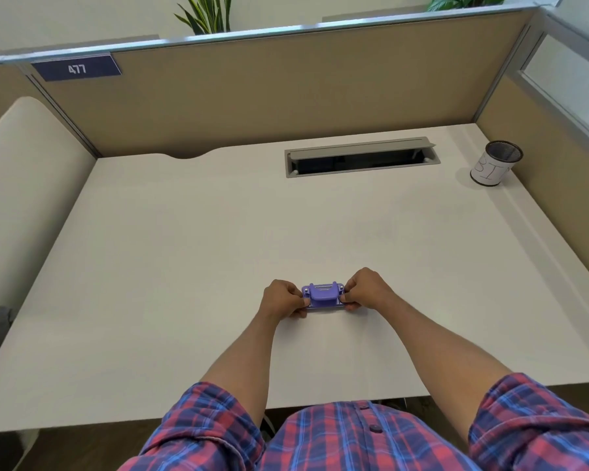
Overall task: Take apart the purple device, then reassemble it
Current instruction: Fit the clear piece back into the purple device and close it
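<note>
The purple device [323, 295] is a small flat plastic block with a raised middle part and small screws at its corners. It rests on the white desk [191, 266], in one piece, near the front middle. My left hand [284, 299] grips its left end with thumb and fingers. My right hand [364, 290] grips its right end the same way. The fingers hide both ends of the device.
A grey cable tray with its lid open [361, 157] is set into the desk at the back. A mesh pen cup with a paper label [495, 163] stands at the back right. Tan partition walls [286, 93] enclose the desk.
</note>
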{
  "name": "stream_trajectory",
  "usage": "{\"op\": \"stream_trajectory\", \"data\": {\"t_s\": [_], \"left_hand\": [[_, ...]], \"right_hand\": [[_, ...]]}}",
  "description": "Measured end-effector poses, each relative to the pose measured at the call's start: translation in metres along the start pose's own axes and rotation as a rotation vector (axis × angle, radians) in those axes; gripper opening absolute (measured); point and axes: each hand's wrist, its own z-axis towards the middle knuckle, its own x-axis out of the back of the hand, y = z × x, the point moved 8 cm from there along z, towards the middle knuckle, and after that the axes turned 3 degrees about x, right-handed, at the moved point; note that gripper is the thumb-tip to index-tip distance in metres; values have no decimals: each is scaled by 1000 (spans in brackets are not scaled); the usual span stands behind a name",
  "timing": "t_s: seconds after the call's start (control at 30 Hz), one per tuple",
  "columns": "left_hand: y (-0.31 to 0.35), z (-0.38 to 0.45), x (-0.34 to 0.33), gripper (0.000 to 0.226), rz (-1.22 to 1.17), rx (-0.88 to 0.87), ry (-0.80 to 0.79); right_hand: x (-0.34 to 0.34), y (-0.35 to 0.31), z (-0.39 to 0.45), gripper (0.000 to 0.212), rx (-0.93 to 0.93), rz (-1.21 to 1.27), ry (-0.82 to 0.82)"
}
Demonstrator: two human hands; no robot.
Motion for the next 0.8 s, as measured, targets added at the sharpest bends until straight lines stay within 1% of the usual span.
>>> {"op": "stream_trajectory", "data": {"t_s": [0.13,0.23,0.3,0.43,0.67,0.8], "left_hand": [[4,-2,0,13,70,44,-38],[9,-3,-3,7,148,54,-57],[10,-5,-4,2,188,66,-67],[13,-10,-5,8,261,78,-57],[18,-16,-9,9,404,52,-13],[15,-20,-10,11,446,70,-10]], "right_hand": [[-1,-7,-4,3,0,-50,-9],[-2,-11,-8,14,-13,-115,-18],[-3,-12,-10,16,-18,-142,-19],[-3,-13,-12,16,-31,-168,-14],[-4,-14,-19,17,-63,-219,-7],[-5,-12,-21,20,-84,-210,-23]]}}
